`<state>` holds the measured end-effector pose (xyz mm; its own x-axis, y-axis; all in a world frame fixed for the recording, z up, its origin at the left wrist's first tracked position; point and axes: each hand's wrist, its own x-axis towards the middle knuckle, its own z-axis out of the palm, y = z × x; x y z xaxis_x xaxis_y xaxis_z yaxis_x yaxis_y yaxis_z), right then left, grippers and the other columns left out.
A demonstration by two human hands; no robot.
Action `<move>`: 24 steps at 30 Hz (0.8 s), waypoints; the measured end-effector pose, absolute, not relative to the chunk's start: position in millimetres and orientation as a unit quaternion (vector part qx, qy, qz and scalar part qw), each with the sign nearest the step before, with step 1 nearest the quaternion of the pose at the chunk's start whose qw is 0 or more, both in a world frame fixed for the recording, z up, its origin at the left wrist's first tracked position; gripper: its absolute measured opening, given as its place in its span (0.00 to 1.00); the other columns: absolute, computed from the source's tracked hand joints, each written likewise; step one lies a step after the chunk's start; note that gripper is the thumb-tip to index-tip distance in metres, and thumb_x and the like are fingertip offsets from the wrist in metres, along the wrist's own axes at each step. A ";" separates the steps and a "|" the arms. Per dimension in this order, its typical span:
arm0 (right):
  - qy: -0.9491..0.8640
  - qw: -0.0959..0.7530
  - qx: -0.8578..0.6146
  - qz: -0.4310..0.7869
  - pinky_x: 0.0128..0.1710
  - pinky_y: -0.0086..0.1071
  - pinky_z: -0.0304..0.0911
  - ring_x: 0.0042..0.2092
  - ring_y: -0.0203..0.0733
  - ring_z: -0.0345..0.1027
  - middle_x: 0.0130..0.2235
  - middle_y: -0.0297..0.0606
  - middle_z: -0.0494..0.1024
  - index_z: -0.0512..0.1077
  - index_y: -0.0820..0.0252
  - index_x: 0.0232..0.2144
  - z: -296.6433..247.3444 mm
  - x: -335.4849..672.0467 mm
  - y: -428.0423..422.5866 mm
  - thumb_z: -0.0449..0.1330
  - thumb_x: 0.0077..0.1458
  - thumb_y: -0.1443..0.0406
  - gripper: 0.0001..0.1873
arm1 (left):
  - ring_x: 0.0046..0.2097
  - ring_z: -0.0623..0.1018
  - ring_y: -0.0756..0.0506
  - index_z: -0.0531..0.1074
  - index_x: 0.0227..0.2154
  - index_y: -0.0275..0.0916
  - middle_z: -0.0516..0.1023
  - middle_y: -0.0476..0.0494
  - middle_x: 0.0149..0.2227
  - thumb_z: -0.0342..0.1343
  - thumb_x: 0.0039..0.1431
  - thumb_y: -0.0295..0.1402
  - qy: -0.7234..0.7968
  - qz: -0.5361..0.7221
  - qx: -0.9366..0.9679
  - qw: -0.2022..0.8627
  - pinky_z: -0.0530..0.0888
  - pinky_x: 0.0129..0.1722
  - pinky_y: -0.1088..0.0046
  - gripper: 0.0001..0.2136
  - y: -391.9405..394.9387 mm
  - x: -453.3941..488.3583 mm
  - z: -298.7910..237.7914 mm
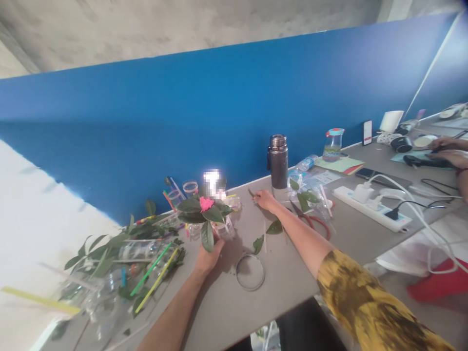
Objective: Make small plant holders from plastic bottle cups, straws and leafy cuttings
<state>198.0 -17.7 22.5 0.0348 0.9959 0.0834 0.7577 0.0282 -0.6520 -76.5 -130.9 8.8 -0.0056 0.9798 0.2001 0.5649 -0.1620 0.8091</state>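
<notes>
My left hand (pixel 209 257) is closed round the base of a small arrangement with a pink flower (pixel 205 203) and dark green leaves (pixel 206 235), held upright over the grey table (pixel 226 292). My right hand (pixel 265 200) reaches across the table, fingers pinched on a small green leaf or stem (pixel 251 193) lying on the surface near a dark metal flask (pixel 278 161). The yellow patterned sleeve (pixel 365 307) covers my right upper arm.
A clear ring-shaped lid (pixel 250 272) and loose leaves (pixel 274 227) lie between my arms. Red-handled scissors (pixel 312 220) sit right of my arm. Leafy branches, clear plastic cups and coloured straws (pixel 153 270) pile up at left. A power strip (pixel 373 207), phones and another person's hands (pixel 451 151) are at right.
</notes>
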 end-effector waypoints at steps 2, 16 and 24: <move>-0.672 0.314 -0.620 0.254 0.32 0.28 0.68 0.34 0.38 0.75 0.37 0.41 0.84 0.79 0.64 0.45 25.9 193.4 -23.7 0.58 0.66 0.65 0.12 | 0.31 0.73 0.41 0.65 0.28 0.44 0.71 0.47 0.27 0.60 0.48 0.43 0.599 0.389 0.649 0.261 0.73 0.34 0.62 0.12 -133.8 -73.9 13.6; -0.753 0.263 -0.561 0.223 0.36 0.29 0.61 0.39 0.43 0.76 0.39 0.40 0.84 0.82 0.58 0.40 37.1 149.0 -54.1 0.60 0.62 0.62 0.11 | 0.29 0.70 0.42 0.64 0.30 0.44 0.66 0.50 0.26 0.67 0.43 0.49 0.591 0.412 0.647 0.248 0.71 0.32 0.63 0.21 -132.0 -63.6 18.8; -0.784 0.145 -0.581 0.164 0.45 0.36 0.65 0.51 0.54 0.76 0.49 0.47 0.83 0.81 0.57 0.42 35.0 131.3 -60.6 0.60 0.63 0.60 0.12 | 0.41 0.79 0.34 0.71 0.39 0.44 0.77 0.43 0.33 0.70 0.42 0.46 0.550 0.451 0.653 0.259 0.78 0.40 0.58 0.23 -125.3 -60.6 13.1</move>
<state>131.3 -60.6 35.0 -0.2825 0.9586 0.0362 0.8639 0.2706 -0.4248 -60.6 -125.3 13.1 -0.0114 0.9524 0.3046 0.4841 -0.2613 0.8351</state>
